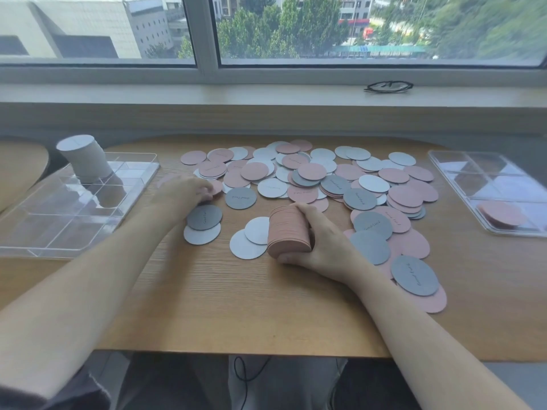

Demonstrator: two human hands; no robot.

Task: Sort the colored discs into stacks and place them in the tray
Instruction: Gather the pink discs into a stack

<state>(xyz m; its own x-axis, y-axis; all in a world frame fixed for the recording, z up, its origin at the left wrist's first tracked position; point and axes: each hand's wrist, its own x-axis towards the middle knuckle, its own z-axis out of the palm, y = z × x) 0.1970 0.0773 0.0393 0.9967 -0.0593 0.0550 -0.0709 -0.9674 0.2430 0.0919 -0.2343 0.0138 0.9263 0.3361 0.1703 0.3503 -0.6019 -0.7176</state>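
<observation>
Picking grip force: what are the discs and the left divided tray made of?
Pink, white and grey round discs: thin, matte, likely card or felt; flat, no glare, printed script. Pink stack in right hand shows fine layered edges. Clear divided tray: glossy rigid plastic, probably acrylic; see-through with reflections.

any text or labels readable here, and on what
Nothing reads clearly.
Dark grey discs: a short handwritten-style line on each, too small and blurred to read.
Some pink discs and a white disc: the same faint script, unreadable.
Red sign outside the window: blurred.
</observation>
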